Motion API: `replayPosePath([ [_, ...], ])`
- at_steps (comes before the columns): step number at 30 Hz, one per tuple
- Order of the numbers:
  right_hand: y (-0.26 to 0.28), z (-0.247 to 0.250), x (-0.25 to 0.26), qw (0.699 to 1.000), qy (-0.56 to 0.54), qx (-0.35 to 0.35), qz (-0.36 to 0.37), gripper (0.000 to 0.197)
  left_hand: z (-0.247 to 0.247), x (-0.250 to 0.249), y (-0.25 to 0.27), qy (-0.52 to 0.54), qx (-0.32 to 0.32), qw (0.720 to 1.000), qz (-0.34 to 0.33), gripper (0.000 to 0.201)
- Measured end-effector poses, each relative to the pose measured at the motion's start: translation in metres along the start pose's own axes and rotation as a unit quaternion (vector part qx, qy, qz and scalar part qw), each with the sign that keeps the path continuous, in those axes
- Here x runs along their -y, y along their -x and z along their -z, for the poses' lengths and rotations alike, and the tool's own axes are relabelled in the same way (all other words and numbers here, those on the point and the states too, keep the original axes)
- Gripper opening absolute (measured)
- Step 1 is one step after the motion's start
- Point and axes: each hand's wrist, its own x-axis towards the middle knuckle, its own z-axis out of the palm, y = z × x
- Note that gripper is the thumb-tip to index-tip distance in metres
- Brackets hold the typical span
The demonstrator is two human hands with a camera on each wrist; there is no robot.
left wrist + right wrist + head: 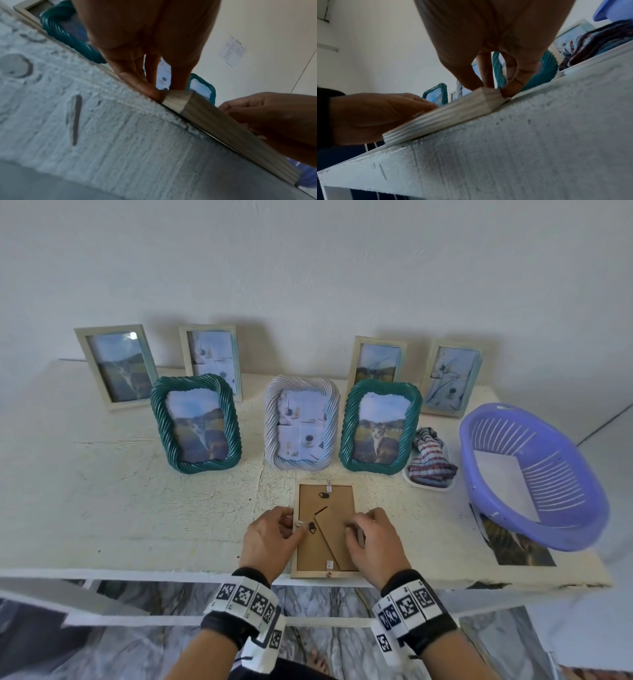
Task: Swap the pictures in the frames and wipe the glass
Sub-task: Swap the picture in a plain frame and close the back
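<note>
Fingers (291,530) of your left hand (265,537) pinch the left rim of the pale wooden picture frame (325,530), lying face down at the white table's (137,508) front edge; your right hand (371,541) curls over its right rim. Behind it stands a white rope-pattern frame (301,422), to the right a purple slotted plastic basket (534,474); bare tabletop lies left.

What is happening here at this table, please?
A person is working on a wooden frame that lies face down at the front edge of the table. The left hand pinches a small metal tab on the frame's left side, and the right hand holds its right edge. The backing board is still in. Seven other frames stand behind, with a checked cloth and a purple basket at the right.
</note>
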Motion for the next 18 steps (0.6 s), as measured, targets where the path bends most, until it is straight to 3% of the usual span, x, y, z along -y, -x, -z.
replayPosePath([
  [5,-0.008,0.004,0.000,0.999,0.017,0.027,-0.011,0.011,-0.007,-0.009,-0.002,-0.053,-0.028,0.998,0.021,0.025],
  [10,-0.010,0.009,-0.009,0.998,-0.024,0.051,-0.018,0.027,-0.011,-0.018,-0.005,-0.086,-0.026,0.994,0.059,0.023],
  [18,-0.011,0.021,-0.011,0.995,-0.055,0.077,-0.019,0.029,-0.005,-0.001,-0.002,-0.019,-0.007,1.000,0.002,0.020],
])
